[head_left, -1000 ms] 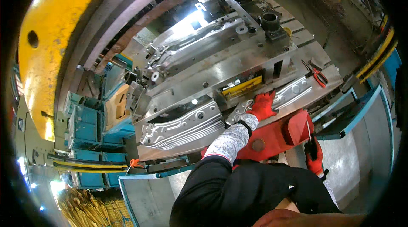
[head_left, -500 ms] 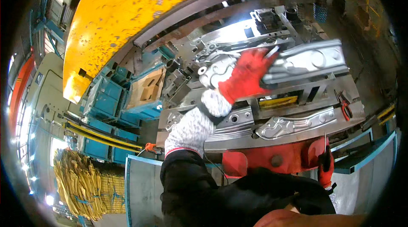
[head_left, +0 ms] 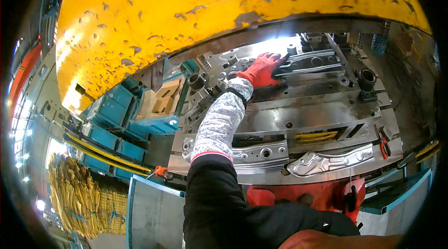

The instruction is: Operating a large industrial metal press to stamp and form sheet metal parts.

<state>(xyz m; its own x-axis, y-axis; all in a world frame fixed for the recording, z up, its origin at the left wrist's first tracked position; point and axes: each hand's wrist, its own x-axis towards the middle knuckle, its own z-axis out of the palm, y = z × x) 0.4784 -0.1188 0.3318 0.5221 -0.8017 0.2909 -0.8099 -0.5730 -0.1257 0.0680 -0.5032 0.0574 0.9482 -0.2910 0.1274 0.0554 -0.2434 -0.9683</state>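
Observation:
My left hand (head_left: 261, 69), in a red glove with a white patterned sleeve guard, reaches deep into the grey steel press die (head_left: 317, 114). Its fingers grip the left end of a long stamped metal part (head_left: 312, 62) that lies on the rear station. A second stamped metal part (head_left: 331, 162) rests on the front station, near the die's front edge. A third shaped metal piece (head_left: 256, 153) lies to its left, beside my forearm. My right hand is out of view.
The big chipped yellow press ram (head_left: 186, 16) hangs over the die. Black guide bushings (head_left: 366, 79) stand at the right rear. A red-handled tool (head_left: 383, 146) lies at the front right. Blue bins (head_left: 116, 109) and a yellow stack (head_left: 79, 193) are to the left.
My left hand lifted the long metal part from the front of the die, carried it up and back, and now has it down on the rear station. My head moved closer under the ram.

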